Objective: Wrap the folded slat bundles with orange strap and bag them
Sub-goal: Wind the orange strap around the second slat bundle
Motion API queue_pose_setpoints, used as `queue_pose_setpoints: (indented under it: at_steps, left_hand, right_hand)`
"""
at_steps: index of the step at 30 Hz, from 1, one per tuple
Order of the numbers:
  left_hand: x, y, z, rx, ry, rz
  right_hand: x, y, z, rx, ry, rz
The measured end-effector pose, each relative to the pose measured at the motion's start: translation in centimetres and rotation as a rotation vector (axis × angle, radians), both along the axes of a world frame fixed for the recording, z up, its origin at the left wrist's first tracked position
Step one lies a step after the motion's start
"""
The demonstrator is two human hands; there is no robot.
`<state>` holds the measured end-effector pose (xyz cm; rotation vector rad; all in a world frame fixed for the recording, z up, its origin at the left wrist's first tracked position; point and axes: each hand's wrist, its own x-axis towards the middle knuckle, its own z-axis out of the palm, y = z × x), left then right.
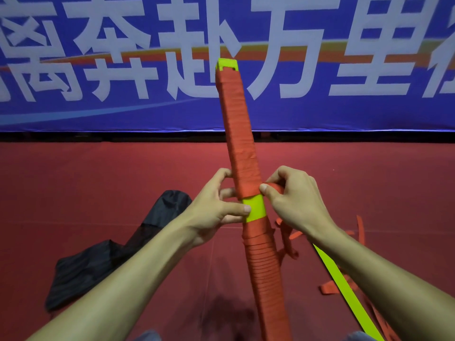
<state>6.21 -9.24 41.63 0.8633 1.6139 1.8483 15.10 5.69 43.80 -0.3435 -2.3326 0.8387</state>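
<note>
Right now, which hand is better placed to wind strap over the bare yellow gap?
Right: the right hand pinches the orange strap just above the bare patch, while the left hand grips the slat bundle, steadying it.

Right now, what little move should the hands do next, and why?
Probably the right hand should pull the orange strap around the slat bundle one turn lower, while the left hand steadies it. A bare yellow patch shows between the two wrapped stretches, beside the left thumb.
</note>
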Motion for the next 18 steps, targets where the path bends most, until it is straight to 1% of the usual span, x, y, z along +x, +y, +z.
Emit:
queue_pose_setpoints:
  at_steps: [3, 6, 12, 18]
  left_hand:
    - [-0.08, -0.22, -0.12, 0.009, -0.027, -0.094]
    - [0.06, -0.15, -0.17, 0.027, -0.01, -0.107]
    - [0.07, 0.16, -0.74, 0.052, 0.025, -0.024]
    - [0.45, 0.52, -0.55, 0.06, 0.028, 0.157]
  right_hand:
    - [0.01, 0.37, -0.06, -0.011, 0.02, -0.023]
    - [-0.03, 0.34, -0.03, -0.029, 0.034, -0.029]
    - [-0.17, 0.46, -0.08, -0.018, 0.033, -0.04]
    - [-0.09, 1.08, 0.16, -0.029, 0.031, -0.049]
